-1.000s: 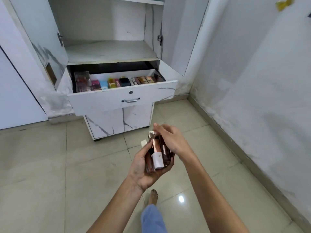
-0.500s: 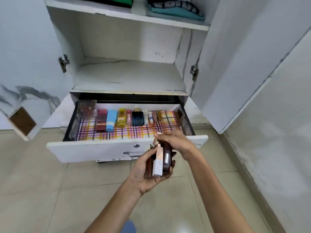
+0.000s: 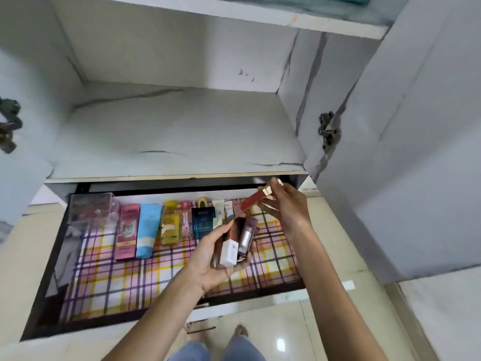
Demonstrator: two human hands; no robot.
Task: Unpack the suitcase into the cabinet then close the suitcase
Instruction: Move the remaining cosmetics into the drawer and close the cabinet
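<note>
Lip-gloss tube [image 3: 253, 201], red body with a gold cap. It is pinched between the thumb and fingertips of the right hand [image 3: 289, 207] and held in the air over the back right corner of the open drawer [image 3: 49, 269]. Its long axis is slanted: the cap end points up toward the back right, the red end down toward the left hand [image 3: 208, 261].

Bundle of cosmetics [image 3: 234, 243], cupped in the left hand with the fingers curled round it, over the right half of the drawer:
- brown tube [image 3: 229, 235]
- dark mauve tube [image 3: 247, 235]
- small white box [image 3: 229, 252]

The long axes run from the palm toward the drawer's back edge.

Drawer contents, in a row along the back edge on a checked liner [image 3: 117, 282], from the back left corner rightward:
- clear box [image 3: 91, 211]
- pink tube [image 3: 127, 230]
- blue tube [image 3: 148, 230]
- yellow bottle [image 3: 170, 225]
- small pink bottle [image 3: 185, 222]
- dark blue box [image 3: 203, 221]
- several smaller items, partly hidden behind the hands

Each item lies with its long axis front to back.

Cabinet [image 3: 169, 131]: white, marble-patterned shelf above the drawer. The right door [image 3: 416, 152] stands open on its hinge [image 3: 329, 130].
</note>
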